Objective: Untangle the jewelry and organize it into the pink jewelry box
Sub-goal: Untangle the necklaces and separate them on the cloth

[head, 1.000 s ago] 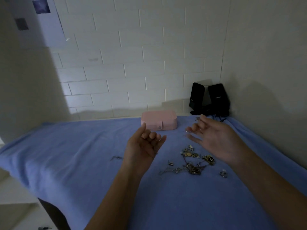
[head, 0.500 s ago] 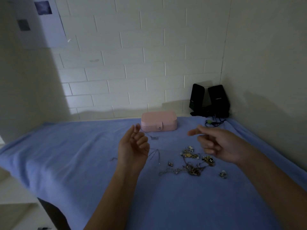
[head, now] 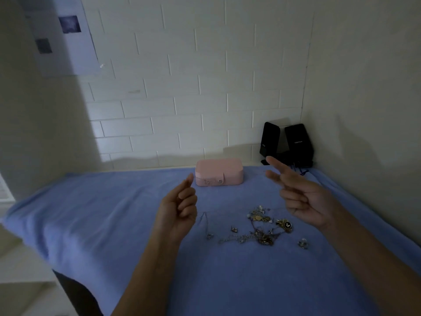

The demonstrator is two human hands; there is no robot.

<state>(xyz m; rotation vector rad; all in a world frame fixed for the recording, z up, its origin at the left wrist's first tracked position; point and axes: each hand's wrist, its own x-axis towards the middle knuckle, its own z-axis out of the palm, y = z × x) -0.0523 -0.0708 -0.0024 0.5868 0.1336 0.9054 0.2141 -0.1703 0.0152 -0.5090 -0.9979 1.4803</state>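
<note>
both hands are raised over the blue cloth (head: 114, 213), on the camera side of the pink jewelry box (head: 218, 172), which is shut. the left hand (head: 180, 210) is held before the box's left end, fingers curled in. whether a fine chain is pinched cannot be told. the right hand (head: 303, 199) is turned palm up before the box's right end, two fingers straight, the rest curled, nothing seen in it. the jewelry tangle (head: 262, 229) lies front-right of the box, long axis roughly left-right, and the right hand is judged nearer. a thin chain (head: 206, 224) lies front of the box, beside the left hand. a loose ring (head: 303, 243) lies farther right. black speakers (head: 287, 142) stand right of the box, clear of the reach.
</note>
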